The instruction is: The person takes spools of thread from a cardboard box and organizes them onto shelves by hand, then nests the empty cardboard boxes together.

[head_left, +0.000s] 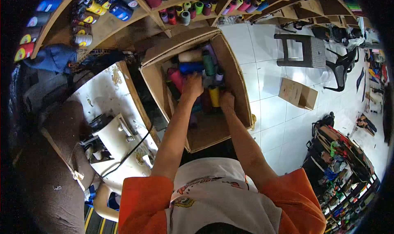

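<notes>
An open cardboard box (242, 92) holds thread spools lying and standing in a jumble. Both my arms reach down into it. My left hand (193, 86) is closed, its fingers curled downward just below a blue thread spool (191, 67) and beside a pink thread spool (176, 79); whatever it grips is hidden. Close to the box's right wall, my right hand (227, 101) is closed too, next to a yellow thread spool (214, 95); its fingertips are out of sight. A green thread spool (208, 63) and a beige thread spool (190, 56) lie farther back.
Wooden shelves (164, 24) with many thread spools curve above the box. To the left stands a white sewing machine (113, 137) on a worn table (108, 84). A grey stool (301, 51), a small open carton (297, 93) and a loaded rack (344, 164) are on the right.
</notes>
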`<state>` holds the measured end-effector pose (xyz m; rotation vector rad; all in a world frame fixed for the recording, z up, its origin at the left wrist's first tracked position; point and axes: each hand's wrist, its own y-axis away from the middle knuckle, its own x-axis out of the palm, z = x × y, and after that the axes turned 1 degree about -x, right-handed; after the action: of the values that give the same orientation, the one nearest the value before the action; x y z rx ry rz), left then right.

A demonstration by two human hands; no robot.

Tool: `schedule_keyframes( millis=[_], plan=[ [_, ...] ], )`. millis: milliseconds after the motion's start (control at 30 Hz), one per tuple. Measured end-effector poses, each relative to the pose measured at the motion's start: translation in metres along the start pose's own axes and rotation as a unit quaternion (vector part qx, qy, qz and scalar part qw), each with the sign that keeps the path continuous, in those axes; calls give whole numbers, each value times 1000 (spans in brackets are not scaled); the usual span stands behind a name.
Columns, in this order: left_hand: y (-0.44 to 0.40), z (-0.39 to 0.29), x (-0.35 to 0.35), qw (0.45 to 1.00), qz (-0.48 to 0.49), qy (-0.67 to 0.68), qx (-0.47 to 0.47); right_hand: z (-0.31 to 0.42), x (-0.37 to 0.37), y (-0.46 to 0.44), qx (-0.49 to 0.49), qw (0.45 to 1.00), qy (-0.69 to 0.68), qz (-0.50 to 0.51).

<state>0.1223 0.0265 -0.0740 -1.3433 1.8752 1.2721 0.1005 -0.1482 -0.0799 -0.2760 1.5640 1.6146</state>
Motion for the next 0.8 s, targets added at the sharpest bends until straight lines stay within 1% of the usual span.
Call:
schedule_keyframes(
  millis=[67,133,167,233,300,333,367,400,433,467,500,533,567,600,633,667,700,767,800],
  plan=[
    [8,-12,-7,999,28,-26,-28,-22,25,-25,30,999,-14,3],
    [15,-24,-15,996,47,-33,-61,-35,58,-48,25,998,-61,-10],
    [19,-20,-11,997,47,-37,-57,-40,67,-48,-9,1000,-8,-15],
    [23,-7,1,997,44,-44,-47,-27,50,-32,-78,992,94,-26],
    [25,0,4,998,42,-42,-20,-12,22,-22,-154,966,202,-41],
    [27,1,2,998,42,-41,-8,-15,26,-25,-192,955,219,-47],
    [29,0,3,989,134,-63,-20,-16,28,-27,-229,942,237,-56],
    [30,-10,-14,970,226,-84,-30,-32,43,-38,-263,938,217,-64],
    [27,-17,-24,943,313,-108,-37,-46,65,-55,-292,930,194,-106],
    [35,-20,-20,960,252,-116,-37,-60,86,-72,-321,920,172,-147],
    [57,-23,-8,973,191,-122,-38,-76,112,-88,-346,902,149,-212],
    [73,-22,11,982,131,-127,-40,-76,115,-86,-333,910,123,-214],
    [81,-6,60,989,60,-136,7,-75,116,-84,-320,917,95,-217],
    [88,-5,66,990,52,-128,11,-60,92,-71,-270,948,65,-158],
    [95,-5,70,992,42,-119,13,-44,73,-63,-224,965,74,-110],
    [90,-8,64,995,37,-97,-3,-28,53,-56,-177,978,87,-63],
    [86,-12,58,997,31,-74,-18,-16,43,-53,-133,981,139,-25],
    [63,-32,15,995,38,-2,-92,-15,41,-46,-113,981,157,9],
    [52,-29,12,997,10,5,-81,-18,39,-42,-139,983,122,1]
  ],
)
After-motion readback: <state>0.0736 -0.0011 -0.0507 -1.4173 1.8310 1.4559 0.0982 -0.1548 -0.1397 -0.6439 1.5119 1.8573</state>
